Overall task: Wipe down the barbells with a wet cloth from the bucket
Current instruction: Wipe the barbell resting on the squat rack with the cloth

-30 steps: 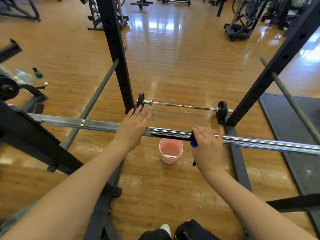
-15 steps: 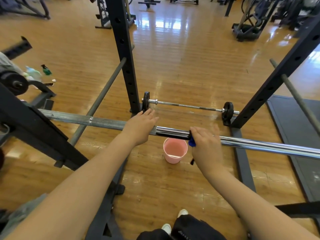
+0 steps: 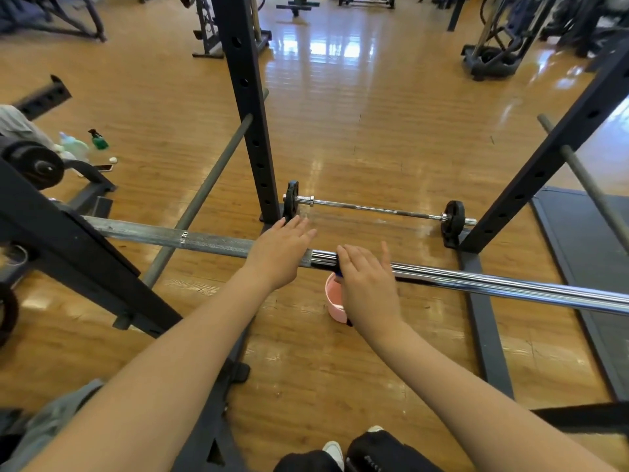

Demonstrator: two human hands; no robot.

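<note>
Your barbell point(image 3: 476, 279) lies level across the rack, its left stretch dull grey and knurled, its right stretch bright, shiny chrome running off the right edge of view. The blue cloth point(image 3: 338, 273) is wrapped on the bar where the dull and shiny parts meet; you see only a sliver of it at the top and a dark tail hanging below. On the wooden floor under that spot stands your pink bucket point(image 3: 333, 296), upright and partly hidden, and farther back a second, thinner barbell point(image 3: 374, 209) with small black plates lies on the floor.
</note>
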